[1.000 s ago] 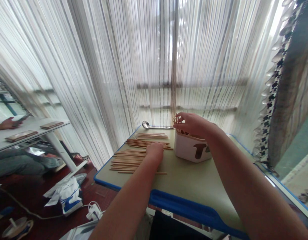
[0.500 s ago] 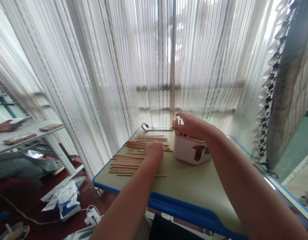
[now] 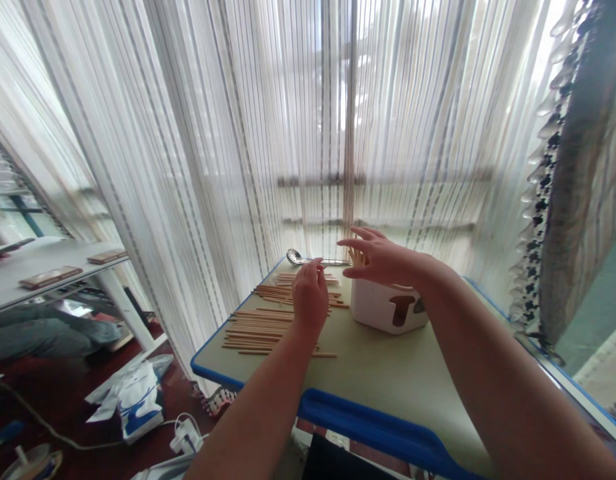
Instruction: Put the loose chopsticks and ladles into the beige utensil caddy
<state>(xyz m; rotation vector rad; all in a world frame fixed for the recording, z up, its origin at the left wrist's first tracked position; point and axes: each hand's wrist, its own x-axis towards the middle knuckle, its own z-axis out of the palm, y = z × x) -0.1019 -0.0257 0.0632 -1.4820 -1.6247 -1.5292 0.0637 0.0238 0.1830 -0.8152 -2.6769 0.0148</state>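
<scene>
My left hand (image 3: 311, 293) is just above the rows of wooden chopsticks (image 3: 261, 325), its fingers bunched together and pointing up. Whatever may be between those fingertips is too small to make out. Over the left side of a white utensil holder (image 3: 373, 307) is my right hand (image 3: 375, 257), its fingers spread and bent around the tops of several sticks (image 3: 357, 257) standing inside. A second group of chopsticks (image 3: 271, 292) lies farther back, partly behind my left hand. Behind it are some paler sticks (image 3: 287, 279) in clear wrapping.
A slotted metal ladle (image 3: 294, 257) lies along the far edge of the small blue-rimmed table (image 3: 373, 373). Sheer curtains (image 3: 228, 133) hang behind. To the left, a white table (image 3: 8, 287) bears two flat boxes, with a person seated there. A tissue pack (image 3: 141, 403) lies on the floor.
My left hand has risen from the chopsticks, its fingers now pointing up. My right hand's fingers have spread wider over the holder. The view has shifted slightly.
</scene>
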